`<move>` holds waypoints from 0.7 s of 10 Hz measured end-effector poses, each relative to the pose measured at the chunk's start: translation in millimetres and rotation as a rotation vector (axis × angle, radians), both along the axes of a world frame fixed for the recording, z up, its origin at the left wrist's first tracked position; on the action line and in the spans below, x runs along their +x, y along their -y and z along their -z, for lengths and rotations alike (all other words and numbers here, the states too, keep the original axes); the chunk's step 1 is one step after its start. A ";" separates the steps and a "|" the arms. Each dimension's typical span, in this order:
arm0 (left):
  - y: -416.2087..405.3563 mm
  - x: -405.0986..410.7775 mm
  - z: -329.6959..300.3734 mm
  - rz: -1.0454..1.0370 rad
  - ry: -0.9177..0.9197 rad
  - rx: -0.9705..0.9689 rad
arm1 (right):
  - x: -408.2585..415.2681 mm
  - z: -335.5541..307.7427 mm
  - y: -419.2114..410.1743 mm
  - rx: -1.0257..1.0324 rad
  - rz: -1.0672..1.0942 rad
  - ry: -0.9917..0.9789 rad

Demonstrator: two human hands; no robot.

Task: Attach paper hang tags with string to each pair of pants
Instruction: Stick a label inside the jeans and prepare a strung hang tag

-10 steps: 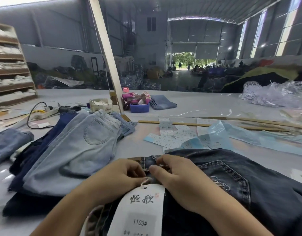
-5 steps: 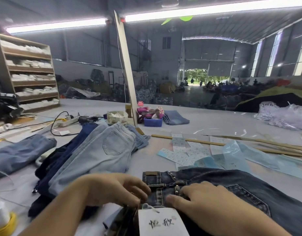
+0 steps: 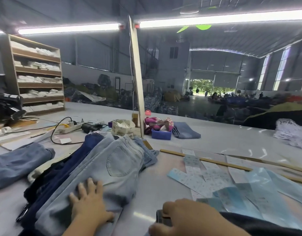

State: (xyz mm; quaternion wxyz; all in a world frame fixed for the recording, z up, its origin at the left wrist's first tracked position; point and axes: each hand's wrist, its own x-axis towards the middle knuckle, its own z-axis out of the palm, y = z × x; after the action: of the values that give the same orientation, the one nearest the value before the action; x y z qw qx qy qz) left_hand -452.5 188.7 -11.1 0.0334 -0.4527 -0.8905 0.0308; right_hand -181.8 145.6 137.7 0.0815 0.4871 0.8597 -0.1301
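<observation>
- The left hand (image 3: 89,204) is laid flat, fingers spread and straight, on the light jeans (image 3: 112,169) at the near left; its grip is open and nothing is held.
- The light jeans are seen on top of a pile, with navy jeans (image 3: 61,174) under them and to their left.
- The right hand (image 3: 189,217) is seen at the near edge, its fingers curled round the waistband of the dark jeans (image 3: 266,225); the grip is closed on that cloth.
- The dark jeans are mostly cut off by the near right corner of the view.
- No hang tag can be made out on either pair from this angle.
- Paper strips (image 3: 203,174) and blue plastic sleeves (image 3: 259,188) are spread on the surface (image 3: 223,142) at the right, just beyond the right hand.
- A wooden stick (image 3: 204,160) is laid across the surface beyond the strips.
- A folded pair of blue jeans (image 3: 19,163) is seen at the far left, apart from the pile.
- A small white box (image 3: 123,127) and a blue tub (image 3: 161,134) stand far off beside an upright post (image 3: 137,82).
</observation>
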 end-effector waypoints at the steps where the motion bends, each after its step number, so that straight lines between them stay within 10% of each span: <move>1: -6.9 -7.9 -0.6 0.109 -0.083 0.216 | -17.0 23.7 -28.2 -0.125 0.022 0.167; 4: -1.7 -11.5 -7.3 0.394 -0.187 0.743 | -6.4 36.2 -37.7 -0.146 0.040 -0.045; 7: 53.1 75.0 -124.2 0.656 0.058 1.150 | 10.3 20.6 -32.2 -0.296 0.374 -0.918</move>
State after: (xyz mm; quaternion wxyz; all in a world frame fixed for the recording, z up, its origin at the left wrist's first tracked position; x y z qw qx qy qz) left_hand -377.6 135.6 113.1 0.2535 -0.6110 -0.5818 -0.4733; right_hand -171.5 177.7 117.1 -0.2609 0.5084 0.6775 -0.4632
